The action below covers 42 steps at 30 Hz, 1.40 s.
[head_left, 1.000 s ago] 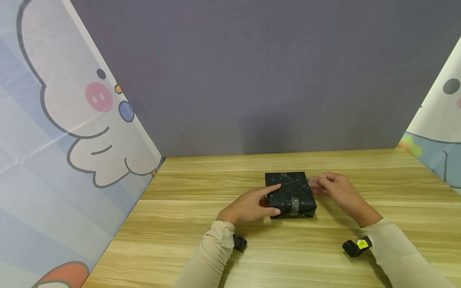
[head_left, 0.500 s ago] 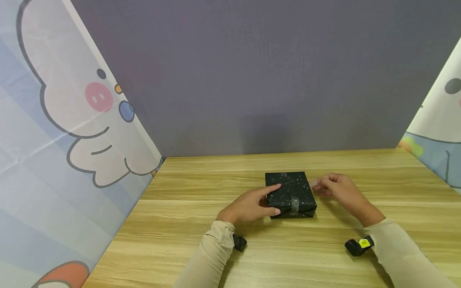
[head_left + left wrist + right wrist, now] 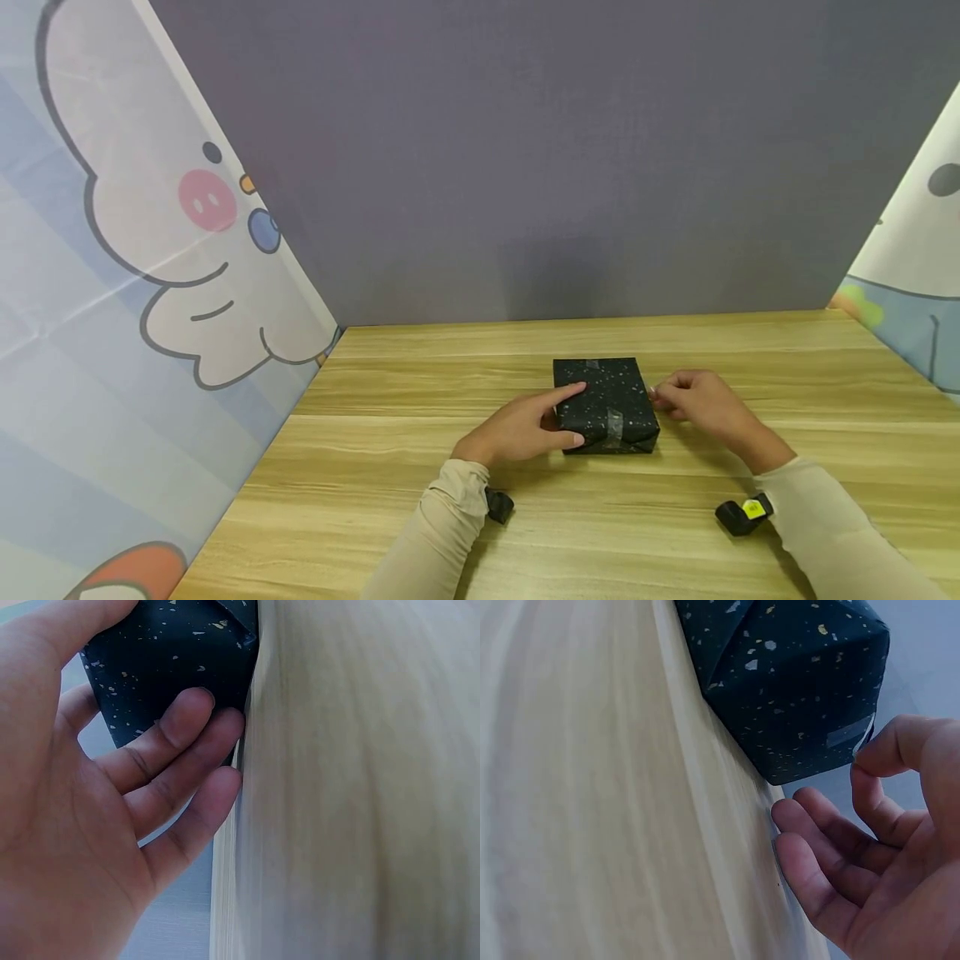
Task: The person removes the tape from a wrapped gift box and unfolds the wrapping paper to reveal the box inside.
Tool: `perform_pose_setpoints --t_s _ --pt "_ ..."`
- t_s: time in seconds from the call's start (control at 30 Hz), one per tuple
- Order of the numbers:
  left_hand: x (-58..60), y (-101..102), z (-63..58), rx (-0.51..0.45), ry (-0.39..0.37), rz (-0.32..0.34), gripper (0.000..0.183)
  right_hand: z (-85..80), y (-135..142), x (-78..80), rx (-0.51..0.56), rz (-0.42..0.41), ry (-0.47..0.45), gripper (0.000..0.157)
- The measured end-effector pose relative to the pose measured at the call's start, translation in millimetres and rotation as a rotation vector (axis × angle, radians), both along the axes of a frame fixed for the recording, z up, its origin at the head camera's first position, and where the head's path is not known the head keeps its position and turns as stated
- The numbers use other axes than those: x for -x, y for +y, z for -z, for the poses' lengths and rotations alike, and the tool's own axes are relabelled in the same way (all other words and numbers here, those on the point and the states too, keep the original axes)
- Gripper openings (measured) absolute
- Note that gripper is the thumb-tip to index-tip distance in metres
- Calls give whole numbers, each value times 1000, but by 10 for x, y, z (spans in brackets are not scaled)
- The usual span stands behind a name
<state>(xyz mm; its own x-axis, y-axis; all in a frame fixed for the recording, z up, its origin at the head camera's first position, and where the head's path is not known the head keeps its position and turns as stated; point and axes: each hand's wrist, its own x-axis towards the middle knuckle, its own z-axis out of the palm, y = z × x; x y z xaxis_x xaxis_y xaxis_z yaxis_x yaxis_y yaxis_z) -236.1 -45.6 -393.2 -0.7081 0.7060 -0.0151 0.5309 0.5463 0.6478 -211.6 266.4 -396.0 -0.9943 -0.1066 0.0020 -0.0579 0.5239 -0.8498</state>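
Note:
A small box wrapped in black speckled gift paper (image 3: 611, 387) lies on the wooden table. My left hand (image 3: 513, 429) holds its left side, thumb near the front edge and index finger on top. In the left wrist view, the other fingers (image 3: 184, 724) lie against the box's side, slightly bent. At the right side, my right hand (image 3: 708, 404) pinches the end of a clear tape strip (image 3: 864, 739) between thumb and index finger. Part of this tape lies on the box's end face in the right wrist view; the other right fingers (image 3: 817, 877) curl loosely below.
One piece of clear tape (image 3: 615, 425) sits over the box's front edge, and another piece (image 3: 592, 364) is at its back edge. A grey panel (image 3: 562, 167) rises behind the table (image 3: 420, 375). Cartoon-printed curtains (image 3: 97, 333) flank both sides.
The right hand drew slightly away from the box's right side with the tape, then came back lower and closer to it. The left hand and box have stayed in place.

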Motion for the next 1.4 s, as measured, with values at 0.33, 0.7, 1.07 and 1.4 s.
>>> perform_pose_setpoints --t_s 0.33,0.7,1.07,1.4 --pt "-1 1 4 -1 5 -8 74 6 -22 -1 26 1 -12 26" --pt "-18 -10 6 -3 -9 -2 74 58 -10 -8 35 -18 16 24" --pt "-13 -52 9 -16 -30 5 73 -83 -83 -27 92 59 136 30" --pt "-17 -33 -10 -24 -35 13 74 -239 -127 -112 77 1 169 28"
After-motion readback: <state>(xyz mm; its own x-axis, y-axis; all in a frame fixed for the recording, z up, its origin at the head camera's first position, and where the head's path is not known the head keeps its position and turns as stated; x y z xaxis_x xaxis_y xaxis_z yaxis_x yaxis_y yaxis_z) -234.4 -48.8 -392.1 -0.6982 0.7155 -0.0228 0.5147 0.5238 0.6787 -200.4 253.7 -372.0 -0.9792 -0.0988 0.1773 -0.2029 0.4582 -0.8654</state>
